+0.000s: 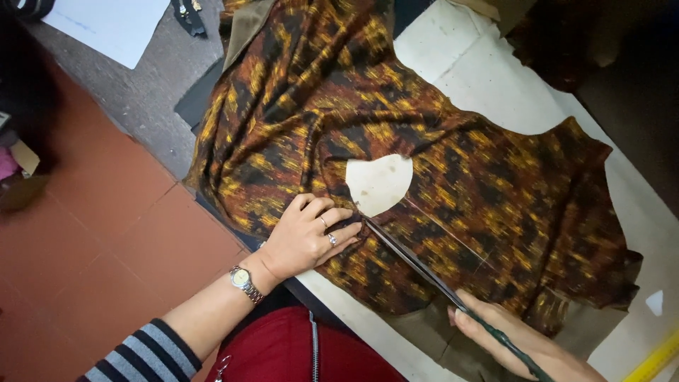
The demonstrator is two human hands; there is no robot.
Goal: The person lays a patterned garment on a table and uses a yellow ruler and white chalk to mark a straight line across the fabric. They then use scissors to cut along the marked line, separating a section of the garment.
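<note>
Across the white table (495, 71) lies brown-and-orange patterned fabric (424, 141) with a rounded neck hole (380, 182) already cut out. Left hand (305, 237) presses flat beside that hole; right hand (523, 343) grips long dark scissors (417, 265), blades reaching its lower edge, front slit seemingly unfinished.

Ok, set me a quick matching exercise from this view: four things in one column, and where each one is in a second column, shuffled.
Things:
1. left hand
2. scissors
3. wristwatch
4. yellow ruler

Places:
A. at the bottom right corner of the table
B. on the left wrist
C. pressed flat on the patterned fabric beside the neckline hole
D. held by the right hand, tips at the edge of the hole

Pairs: 1-C, 2-D, 3-B, 4-A
</note>
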